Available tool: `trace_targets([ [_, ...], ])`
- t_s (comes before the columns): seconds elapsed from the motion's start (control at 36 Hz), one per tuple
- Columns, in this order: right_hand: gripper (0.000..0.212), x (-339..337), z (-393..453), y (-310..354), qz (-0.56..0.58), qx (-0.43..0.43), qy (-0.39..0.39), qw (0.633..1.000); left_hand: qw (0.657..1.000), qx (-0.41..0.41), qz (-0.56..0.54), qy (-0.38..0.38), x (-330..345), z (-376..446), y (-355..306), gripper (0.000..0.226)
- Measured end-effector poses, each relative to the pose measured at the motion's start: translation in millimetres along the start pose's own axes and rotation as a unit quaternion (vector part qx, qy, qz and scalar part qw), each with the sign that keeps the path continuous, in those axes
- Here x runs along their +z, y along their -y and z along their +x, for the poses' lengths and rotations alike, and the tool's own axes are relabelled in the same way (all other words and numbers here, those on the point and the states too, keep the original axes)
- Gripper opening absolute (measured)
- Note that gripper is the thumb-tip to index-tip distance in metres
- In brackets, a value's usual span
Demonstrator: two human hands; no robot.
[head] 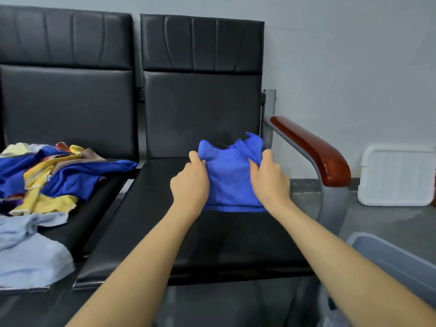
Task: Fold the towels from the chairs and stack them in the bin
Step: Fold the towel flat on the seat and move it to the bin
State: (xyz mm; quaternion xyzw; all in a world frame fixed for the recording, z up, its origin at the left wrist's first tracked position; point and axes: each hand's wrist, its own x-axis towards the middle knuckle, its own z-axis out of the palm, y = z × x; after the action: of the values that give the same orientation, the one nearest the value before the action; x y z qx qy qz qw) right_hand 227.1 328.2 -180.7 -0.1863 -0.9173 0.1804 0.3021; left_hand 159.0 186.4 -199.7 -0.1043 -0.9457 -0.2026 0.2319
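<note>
Head view: a blue towel (232, 178), partly folded, is pinched at both side edges by the left hand (190, 182) and right hand (269, 178) over the right seat (188, 237). Many unfolded towels (47, 175) are left on the left seat; the bin (398, 263) is barely seen.

Blue towel (230, 178) on black chair seat (236, 244), both hands' fingers (197, 159) pinching it

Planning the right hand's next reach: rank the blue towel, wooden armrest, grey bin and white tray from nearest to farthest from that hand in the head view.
1. Blue towel: pinched by the right hand on the seat.
2. Wooden armrest: just to its right.
3. Grey bin: lower right, on the floor.
4. White tray: far right, leaning against the wall.
</note>
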Motion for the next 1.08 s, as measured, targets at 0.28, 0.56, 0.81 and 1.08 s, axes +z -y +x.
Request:
trace_targets([
  [0.28,0.033,-87.6,5.2,-61.1,-0.028,0.084,-0.118,0.989,0.987,0.153,-0.043,-0.031,-17.5,8.8,-104.7,0.028],
  [0.56,0.025,-145.3,-42.2,-179.2,-0.05,0.2,-0.141,0.968,0.955,0.285,-0.074,0.039,-0.6,-63.3,-221.9,0.03],
  [0.81,0.033,-184.4,-116.7,-313.2,-0.094,0.316,-0.103,0.938,0.924,0.357,-0.029,0.135,73.8,-158.5,-332.5,0.03],
  [1.08,0.032,-175.3,-199.3,-444.6,-0.104,0.414,-0.028,0.904,0.874,0.36,-0.053,0.323,175.7,-266.2,-393.0,0.025],
])
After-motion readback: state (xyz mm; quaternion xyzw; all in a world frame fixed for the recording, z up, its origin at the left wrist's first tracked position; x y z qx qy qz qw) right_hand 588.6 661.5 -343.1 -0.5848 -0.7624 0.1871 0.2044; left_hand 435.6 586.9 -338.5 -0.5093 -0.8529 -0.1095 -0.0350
